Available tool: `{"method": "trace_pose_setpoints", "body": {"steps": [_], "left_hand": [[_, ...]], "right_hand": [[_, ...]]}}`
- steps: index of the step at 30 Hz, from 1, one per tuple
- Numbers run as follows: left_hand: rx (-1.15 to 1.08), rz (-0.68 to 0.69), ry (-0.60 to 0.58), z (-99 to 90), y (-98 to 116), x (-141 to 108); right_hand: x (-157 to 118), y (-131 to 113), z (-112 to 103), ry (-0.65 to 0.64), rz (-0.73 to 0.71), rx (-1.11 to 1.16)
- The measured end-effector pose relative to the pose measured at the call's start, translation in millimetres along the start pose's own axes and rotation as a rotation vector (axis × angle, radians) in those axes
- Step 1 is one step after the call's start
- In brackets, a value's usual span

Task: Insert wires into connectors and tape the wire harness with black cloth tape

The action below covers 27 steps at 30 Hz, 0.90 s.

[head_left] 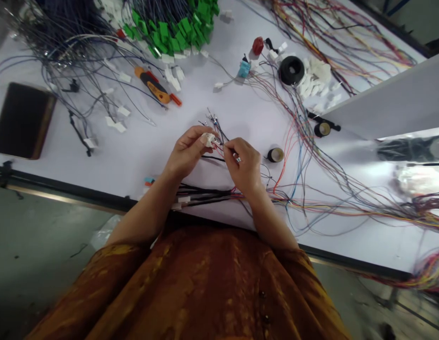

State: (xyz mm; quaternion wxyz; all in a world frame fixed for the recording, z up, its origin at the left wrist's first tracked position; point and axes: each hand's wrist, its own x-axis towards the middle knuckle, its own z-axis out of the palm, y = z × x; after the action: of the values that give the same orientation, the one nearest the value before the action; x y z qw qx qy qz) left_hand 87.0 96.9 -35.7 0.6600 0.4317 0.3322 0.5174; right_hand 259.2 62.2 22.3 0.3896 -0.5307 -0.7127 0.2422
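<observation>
Between the thumb and fingers of my left hand (189, 150) is a small white connector housing (208, 140). Close on its right, my right hand (243, 163) pinches a thin dark wire (223, 143) near the connector's wire side. Whether that wire's tip sits inside the housing is too small to tell. Red wires also show at the connector. Just beyond my hands, several loose wire ends with metal terminals (213, 118) lie on the table. Below my wrists runs a bundle of black-sleeved wires (205, 192).
An orange-and-black screwdriver (154, 86) lies at the upper left, below green connectors (177, 35). Tape rolls (291, 71) and a small roll (275, 155) are to the right. A dark box-like object (23, 120) sits far left. Long colored wires (347, 205) stretch rightward beside a white panel (389, 94).
</observation>
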Motion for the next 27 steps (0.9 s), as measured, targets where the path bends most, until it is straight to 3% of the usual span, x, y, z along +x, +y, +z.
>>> {"method": "trace_pose_setpoints", "body": {"steps": [7, 18, 27], "left_hand": [[-0.007, -0.03, -0.013, 0.8, 0.7, -0.6], [0.158, 0.067, -0.026, 0.7, -2.5, -4.3], [0.262, 0.086, -0.044, 6.6, 5.7, -8.2]], "right_hand": [[-6.5, 4.2, 3.3, -0.029, 0.051, -0.024], [-11.3, 3.1, 12.0, -0.033, 0.084, -0.198], [-13.2, 13.7, 13.0, -0.052, 0.011, -0.267]]}}
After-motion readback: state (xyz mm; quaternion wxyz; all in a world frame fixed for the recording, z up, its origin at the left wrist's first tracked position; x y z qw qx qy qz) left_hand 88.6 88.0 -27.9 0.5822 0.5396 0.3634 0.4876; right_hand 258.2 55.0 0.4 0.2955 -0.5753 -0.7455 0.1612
